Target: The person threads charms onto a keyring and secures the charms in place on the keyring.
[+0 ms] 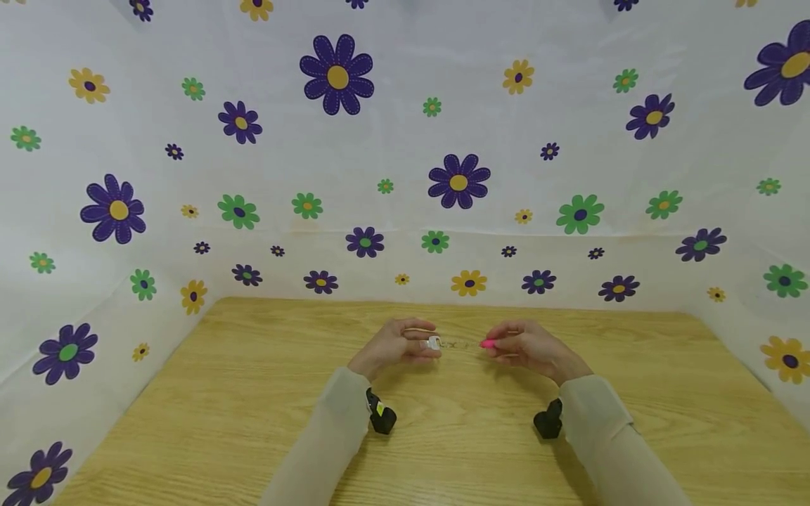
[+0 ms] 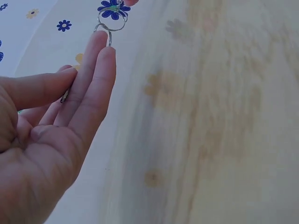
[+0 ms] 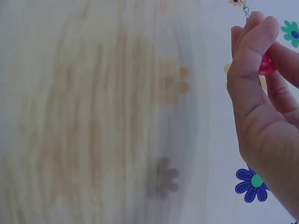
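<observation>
Floral sheet (image 1: 405, 140), white with purple, green and yellow flowers, hung behind and on both sides of the wooden table (image 1: 253, 422). Light wood grain, person's two sleeved forearms reached over it from the near edge; a black wrist camera (image 1: 382, 414) sat under the left sleeve, another (image 1: 549, 420) under the right.

Left hand (image 1: 395, 346) was just above the tabletop near the middle, fingers mostly straight, thumb and fingertips pinched on a small white piece (image 1: 433, 343). Left wrist view showed a thin metal ring (image 2: 111, 22) sticking out past the fingertips (image 2: 100, 44), held between thumb and fingers.

Right hand (image 1: 528, 346) faced it, near but not touching, fingers curled and pinched on a small pink piece (image 1: 487, 344); right wrist view showed it red-pink (image 3: 266, 65) between thumb and fingers, with a bit of chain (image 3: 245, 9) above the fingertips.

A fine chain (image 1: 460, 345) ran between the two pieces, strung in the gap between the hands, above the table. Chain details too small to tell.
</observation>
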A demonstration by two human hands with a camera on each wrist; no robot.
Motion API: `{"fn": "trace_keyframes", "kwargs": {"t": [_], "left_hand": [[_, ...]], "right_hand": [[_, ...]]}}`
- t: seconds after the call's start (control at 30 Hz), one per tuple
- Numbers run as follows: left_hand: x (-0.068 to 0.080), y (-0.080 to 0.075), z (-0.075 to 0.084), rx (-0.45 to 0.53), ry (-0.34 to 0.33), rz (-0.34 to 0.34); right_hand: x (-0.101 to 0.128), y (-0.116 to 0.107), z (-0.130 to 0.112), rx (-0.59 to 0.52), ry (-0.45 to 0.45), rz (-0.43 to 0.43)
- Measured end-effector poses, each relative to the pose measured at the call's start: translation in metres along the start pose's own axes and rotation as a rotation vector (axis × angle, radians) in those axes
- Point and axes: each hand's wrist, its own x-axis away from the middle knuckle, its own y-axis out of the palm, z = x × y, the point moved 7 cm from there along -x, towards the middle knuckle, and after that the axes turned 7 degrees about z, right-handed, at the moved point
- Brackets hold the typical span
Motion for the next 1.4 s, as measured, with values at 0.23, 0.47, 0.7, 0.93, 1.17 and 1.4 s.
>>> {"fn": "trace_keyframes", "kwargs": {"t": [0.23, 0.47, 0.7, 0.93, 1.17, 1.4], "left_hand": [[-0.004, -0.004, -0.008, -0.046, -0.037, 0.065], [-0.009, -0.011, -0.015, -0.156, -0.079, 0.154], [-0.011, -0.01, -0.019, -0.16, -0.097, 0.185], [-0.011, -0.008, -0.016, -0.164, -0.085, 0.221], [-0.009, -0.01, -0.006, -0.305, -0.038, 0.235], [0.009, -0.015, 0.014, -0.589, 0.092, 0.248]], "right_hand": [[-0.001, -0.003, 0.003, 0.067, 0.018, 0.046], [-0.009, -0.002, 0.005, 0.11, 0.028, 0.066], [-0.014, -0.005, 0.008, 0.198, 0.03, 0.136], [-0.014, -0.011, 0.006, 0.279, 0.031, 0.195], [-0.009, -0.031, -0.001, 0.38, -0.009, 0.303], [0.004, -0.037, -0.006, 0.405, -0.028, 0.298]]}}
